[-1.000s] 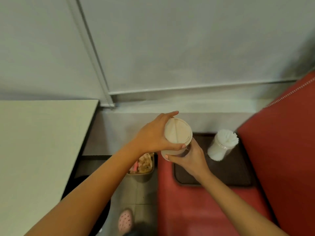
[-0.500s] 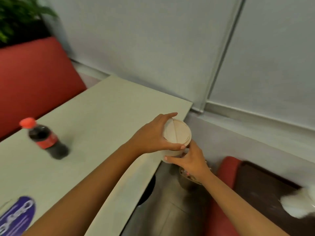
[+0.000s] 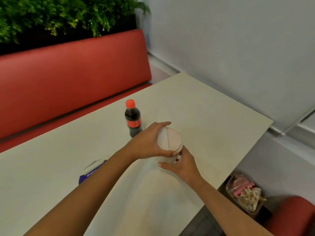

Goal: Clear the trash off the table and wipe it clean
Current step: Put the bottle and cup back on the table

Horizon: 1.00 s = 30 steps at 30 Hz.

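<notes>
A clear round jar of folded white napkins (image 3: 169, 142) is held over the cream table (image 3: 213, 116). My left hand (image 3: 148, 142) grips its top rim from the left, and my right hand (image 3: 180, 165) curls round its lower side. A small cola bottle with a red cap (image 3: 133, 118) stands upright on the table just behind my left hand. A purple and white packet (image 3: 91, 171) lies flat on the table, partly hidden by my left forearm.
A bin full of wrappers and trash (image 3: 245, 195) sits on the floor past the table's right edge. A red bench (image 3: 68, 77) runs behind the table under green plants. Another red seat (image 3: 293, 217) shows at the lower right. A grey wall lies to the right.
My view has swung left from the side seat to the table. Both hands carried the napkin jar along, and it now hangs over the tabletop near the cola bottle.
</notes>
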Tool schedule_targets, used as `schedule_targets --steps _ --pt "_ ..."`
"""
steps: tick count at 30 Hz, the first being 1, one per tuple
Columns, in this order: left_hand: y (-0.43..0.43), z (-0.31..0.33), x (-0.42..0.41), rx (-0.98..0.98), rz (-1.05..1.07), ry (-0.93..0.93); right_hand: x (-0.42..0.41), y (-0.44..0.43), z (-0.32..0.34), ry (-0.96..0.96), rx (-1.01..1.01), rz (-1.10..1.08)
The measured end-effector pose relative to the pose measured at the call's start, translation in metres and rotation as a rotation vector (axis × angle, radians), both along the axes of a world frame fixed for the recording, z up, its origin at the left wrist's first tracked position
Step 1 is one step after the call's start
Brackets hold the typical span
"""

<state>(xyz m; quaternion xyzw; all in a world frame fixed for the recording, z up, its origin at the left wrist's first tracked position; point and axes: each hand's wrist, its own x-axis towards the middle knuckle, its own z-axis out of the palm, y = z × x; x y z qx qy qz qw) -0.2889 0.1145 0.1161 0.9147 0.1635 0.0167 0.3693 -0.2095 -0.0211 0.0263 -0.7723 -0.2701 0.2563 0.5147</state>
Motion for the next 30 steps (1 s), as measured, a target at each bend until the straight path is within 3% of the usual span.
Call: schedule_targets --steps 10,16,20,30 --pt "0.044 -0.023 -0.038 -0.082 0.114 0.000 -0.026 0.051 -0.015 -0.010 -0.044 0.075" --pt "0.053 -0.032 -0.053 -0.204 0.227 -0.131 -0.030 0.063 -0.022 0.019 0.014 0.009" --pt "0.055 -0.040 -0.057 -0.346 0.278 -0.103 -0.030 0.072 -0.025 0.014 0.051 -0.066" --pt "0.053 -0.061 -0.044 -0.396 0.373 -0.129 -0.027 0.086 -0.029 -0.028 0.077 -0.113"
